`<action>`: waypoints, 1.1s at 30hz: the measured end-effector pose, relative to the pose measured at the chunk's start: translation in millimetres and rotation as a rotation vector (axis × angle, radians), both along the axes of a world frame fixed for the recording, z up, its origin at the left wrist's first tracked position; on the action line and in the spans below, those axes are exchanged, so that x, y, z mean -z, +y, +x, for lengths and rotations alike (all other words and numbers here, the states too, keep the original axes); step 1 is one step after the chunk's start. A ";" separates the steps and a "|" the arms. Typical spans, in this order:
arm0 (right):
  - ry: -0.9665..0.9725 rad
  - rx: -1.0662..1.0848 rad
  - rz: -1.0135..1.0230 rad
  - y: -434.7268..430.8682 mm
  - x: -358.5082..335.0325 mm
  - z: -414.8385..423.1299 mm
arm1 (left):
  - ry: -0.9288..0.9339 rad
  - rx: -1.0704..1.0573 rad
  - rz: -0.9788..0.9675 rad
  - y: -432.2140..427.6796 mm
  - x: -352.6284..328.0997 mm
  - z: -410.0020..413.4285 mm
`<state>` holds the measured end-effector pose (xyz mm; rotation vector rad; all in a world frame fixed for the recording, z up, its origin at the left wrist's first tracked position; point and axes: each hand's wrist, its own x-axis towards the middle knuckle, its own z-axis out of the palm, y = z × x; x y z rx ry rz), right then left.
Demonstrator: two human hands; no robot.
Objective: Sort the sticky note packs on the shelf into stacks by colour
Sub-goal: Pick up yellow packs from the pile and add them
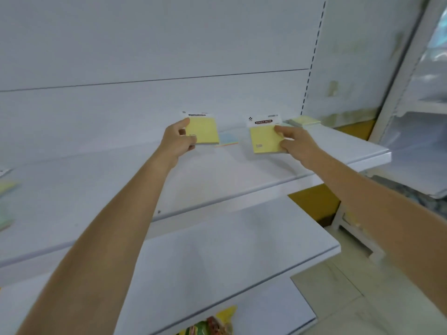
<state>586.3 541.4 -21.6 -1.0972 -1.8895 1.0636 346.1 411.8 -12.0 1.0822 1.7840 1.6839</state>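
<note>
Yellow square sticky note packs fill both hands at centre frame: the left hand (177, 141) pinches one yellow pack (204, 130), and the right hand (296, 143) clamps another with a white header card (264, 139). Both hover over the white metal shelf (242, 175). Best join them squarely, edges aligned, apart from the pale blue pack (227, 139) lying between.

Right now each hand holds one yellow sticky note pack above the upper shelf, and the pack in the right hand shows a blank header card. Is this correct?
Not quite. In the head view the left hand and right hand each hold a yellow pack above the upper shelf, but the right pack has a printed header reading "STICKY NOTE", not a blank one. The left pack is yellow too.
</note>
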 end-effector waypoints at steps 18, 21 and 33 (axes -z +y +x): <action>0.137 0.224 -0.044 213.1 -21.9 84.9 | -0.017 0.127 0.103 232.3 -22.4 89.4; 0.084 0.234 0.004 242.9 -22.8 82.6 | -0.012 0.129 0.086 258.2 -19.5 95.6; -0.242 0.076 0.076 308.5 2.2 56.4 | -0.014 -0.001 0.011 304.6 -1.2 116.2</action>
